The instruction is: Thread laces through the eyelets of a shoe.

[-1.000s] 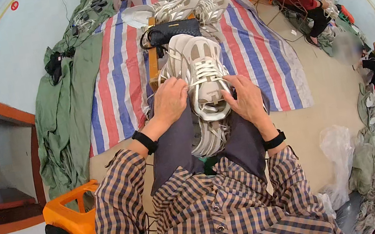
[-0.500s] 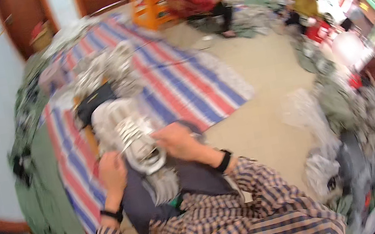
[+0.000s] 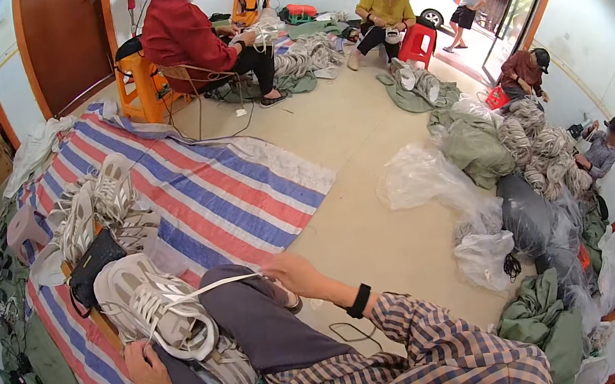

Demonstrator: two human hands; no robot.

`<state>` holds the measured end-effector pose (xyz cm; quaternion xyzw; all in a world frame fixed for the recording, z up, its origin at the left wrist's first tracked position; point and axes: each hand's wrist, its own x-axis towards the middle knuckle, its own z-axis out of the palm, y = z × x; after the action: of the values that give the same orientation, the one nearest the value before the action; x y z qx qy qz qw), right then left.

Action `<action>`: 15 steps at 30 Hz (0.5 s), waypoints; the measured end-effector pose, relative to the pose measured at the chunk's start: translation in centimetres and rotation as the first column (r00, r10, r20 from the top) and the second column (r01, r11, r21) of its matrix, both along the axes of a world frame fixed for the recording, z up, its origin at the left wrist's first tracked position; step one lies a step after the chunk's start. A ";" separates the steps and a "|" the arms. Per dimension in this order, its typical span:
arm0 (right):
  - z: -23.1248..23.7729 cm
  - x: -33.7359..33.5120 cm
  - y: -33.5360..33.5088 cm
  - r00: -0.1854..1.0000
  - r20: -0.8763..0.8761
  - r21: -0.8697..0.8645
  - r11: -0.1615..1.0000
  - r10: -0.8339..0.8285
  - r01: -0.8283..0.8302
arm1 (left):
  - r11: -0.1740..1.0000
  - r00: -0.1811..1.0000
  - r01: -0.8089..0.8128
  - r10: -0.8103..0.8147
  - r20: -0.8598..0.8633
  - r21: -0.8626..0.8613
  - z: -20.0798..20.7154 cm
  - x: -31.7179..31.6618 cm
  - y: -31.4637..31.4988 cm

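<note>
A white and grey sneaker rests on my left thigh, its criss-crossed laces facing up. My right hand is out to the right, fingers pinched on the end of a white shoelace that runs nearly straight from the shoe across my lap. Beside the shoe's near left side, my left hand is closed on another stretch of lace, which slants down from the eyelets. A bundle of pale laces lies on my lap against the sneaker's opening.
A black pouch and a pile of sneakers are beyond the shoe, on a striped sheet. Heaps of shoes, green cloth and plastic bags line the right side. Several people sit working farther off.
My right hand has moved away from the shoe, drawing the lace out to the right. My left hand stays by the shoe's side. The whole view has swung right and up.
</note>
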<state>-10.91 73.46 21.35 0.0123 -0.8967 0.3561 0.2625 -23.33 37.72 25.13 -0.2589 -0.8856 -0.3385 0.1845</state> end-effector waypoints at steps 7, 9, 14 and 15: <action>-7.0 7.1 0.7 0.921 0.383 -0.140 0.981 -0.074 0.137 | 0.999 1.000 0.014 -0.014 0.021 0.043 0.0 0.1 0.3; -7.9 8.4 0.3 0.855 0.518 -0.258 0.952 -0.008 0.165 | 0.999 1.000 0.014 -0.015 0.015 0.033 0.1 0.2 0.5; -11.3 11.2 -0.5 0.741 0.666 -0.386 0.891 0.090 0.239 | 1.000 1.000 -0.018 0.018 0.015 0.013 0.0 0.3 0.0; -12.4 11.8 -0.4 0.728 0.676 -0.402 0.885 0.114 0.235 | 1.000 1.000 -0.025 0.025 -0.010 -0.006 -0.1 0.4 -0.3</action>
<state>0.87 73.04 8.96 -0.2122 -0.8181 0.5287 -0.0781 -22.96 37.42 25.04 -0.2500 -0.8890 -0.3321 0.1922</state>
